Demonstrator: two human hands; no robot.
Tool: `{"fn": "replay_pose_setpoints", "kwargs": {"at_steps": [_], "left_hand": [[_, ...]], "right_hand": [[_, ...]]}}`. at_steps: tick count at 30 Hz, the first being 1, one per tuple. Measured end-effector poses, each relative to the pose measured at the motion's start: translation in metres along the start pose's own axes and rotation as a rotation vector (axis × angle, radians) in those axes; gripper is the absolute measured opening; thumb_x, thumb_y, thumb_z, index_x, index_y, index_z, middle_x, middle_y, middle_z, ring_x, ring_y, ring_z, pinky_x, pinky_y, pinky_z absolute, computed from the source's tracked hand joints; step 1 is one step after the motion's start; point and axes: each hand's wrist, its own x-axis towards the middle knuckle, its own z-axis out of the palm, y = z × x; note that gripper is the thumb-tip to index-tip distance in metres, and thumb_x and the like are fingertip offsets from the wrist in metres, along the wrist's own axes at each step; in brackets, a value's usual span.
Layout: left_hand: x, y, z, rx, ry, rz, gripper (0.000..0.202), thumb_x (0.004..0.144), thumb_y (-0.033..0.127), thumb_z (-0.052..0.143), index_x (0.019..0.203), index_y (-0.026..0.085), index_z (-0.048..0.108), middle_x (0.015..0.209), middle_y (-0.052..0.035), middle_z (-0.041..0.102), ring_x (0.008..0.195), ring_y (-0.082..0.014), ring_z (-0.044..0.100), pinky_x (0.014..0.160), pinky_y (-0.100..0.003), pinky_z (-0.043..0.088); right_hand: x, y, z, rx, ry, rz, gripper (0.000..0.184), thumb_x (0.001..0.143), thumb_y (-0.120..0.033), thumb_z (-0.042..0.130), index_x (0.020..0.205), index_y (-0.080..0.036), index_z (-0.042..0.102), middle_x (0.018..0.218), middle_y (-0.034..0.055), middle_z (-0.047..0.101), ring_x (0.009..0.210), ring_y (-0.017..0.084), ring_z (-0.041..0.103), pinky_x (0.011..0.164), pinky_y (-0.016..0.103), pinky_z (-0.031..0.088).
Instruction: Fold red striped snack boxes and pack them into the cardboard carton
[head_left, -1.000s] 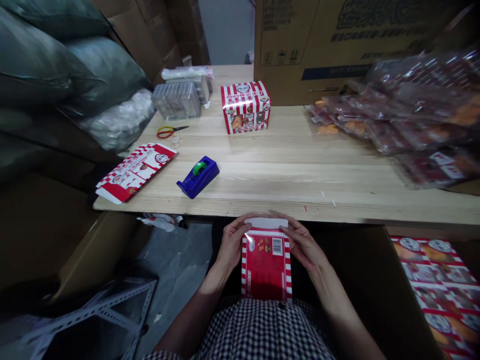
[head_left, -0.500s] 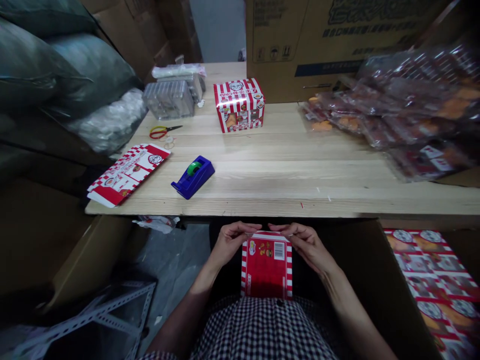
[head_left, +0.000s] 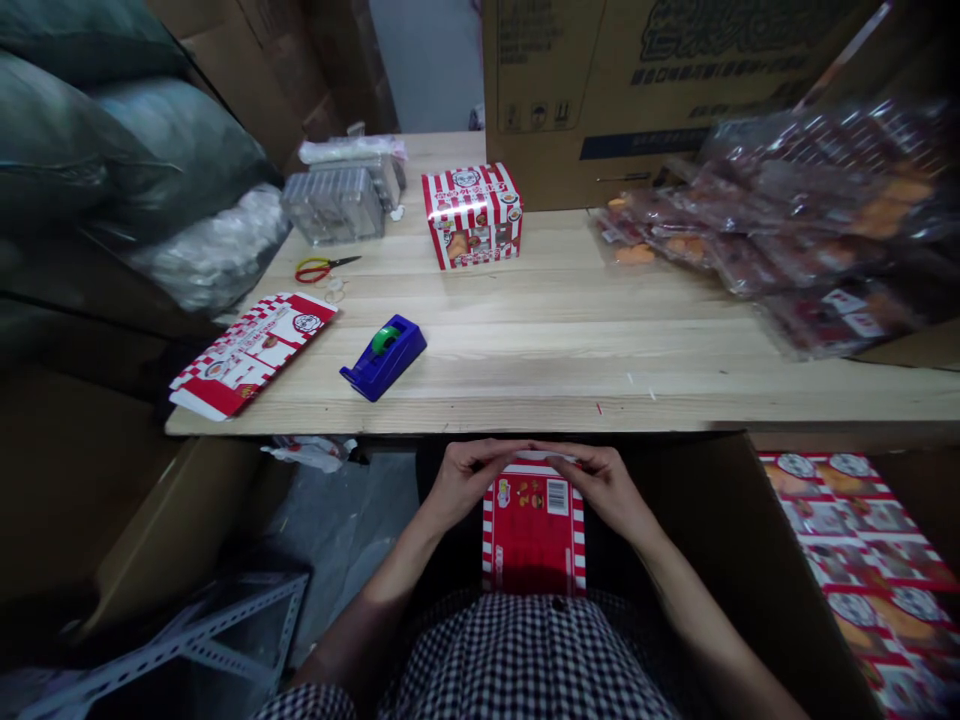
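A red-and-white striped cardboard box, with a barcode and small food pictures on the face toward me, rests in my lap below the table edge. My left hand pinches its upper left edge between thumb and fingers. At the upper right edge my right hand grips in the same way. The fingertips of both hands nearly meet over the top edge, covering most of it. Whether the box is flat or opened up I cannot tell.
On the table are a blue tape dispenser, scissors, a flattened carton, an upright striped box, clear plastic cases and a heap of bagged toys. A large brown carton stands behind. Printed boxes fill a carton at right.
My hands have drawn closer together along the top edge of the box, fingers now reaching over it. The view has shifted slightly; the table items stay put.
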Motion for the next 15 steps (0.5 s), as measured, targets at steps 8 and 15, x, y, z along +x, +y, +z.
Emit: {"fn": "replay_pose_setpoints", "kwargs": {"at_steps": [8, 15], "left_hand": [[-0.007, 0.002, -0.001, -0.027, -0.141, 0.089, 0.025, 0.092, 0.025, 0.064, 0.114, 0.024, 0.076, 0.129, -0.0101, 0.07, 0.12, -0.0242, 0.065, 0.104, -0.041, 0.05], [0.009, 0.032, -0.016, -0.036, -0.205, -0.121, 0.029, 0.092, 0.033, 0.065, 0.117, 0.021, 0.073, 0.119, -0.011, 0.073, 0.107, -0.0234, 0.07, 0.092, -0.036, 0.055]], "right_hand": [[-0.006, 0.004, -0.02, -0.039, -0.109, -0.032, 0.027, 0.088, -0.039, 0.071, 0.113, -0.03, 0.077, 0.13, 0.0051, 0.07, 0.123, 0.028, 0.063, 0.107, 0.044, 0.048], [-0.003, -0.02, -0.018, 0.05, -0.129, 0.104, 0.027, 0.089, -0.041, 0.07, 0.112, -0.028, 0.076, 0.108, 0.0041, 0.078, 0.091, 0.019, 0.074, 0.083, 0.034, 0.058]]}}
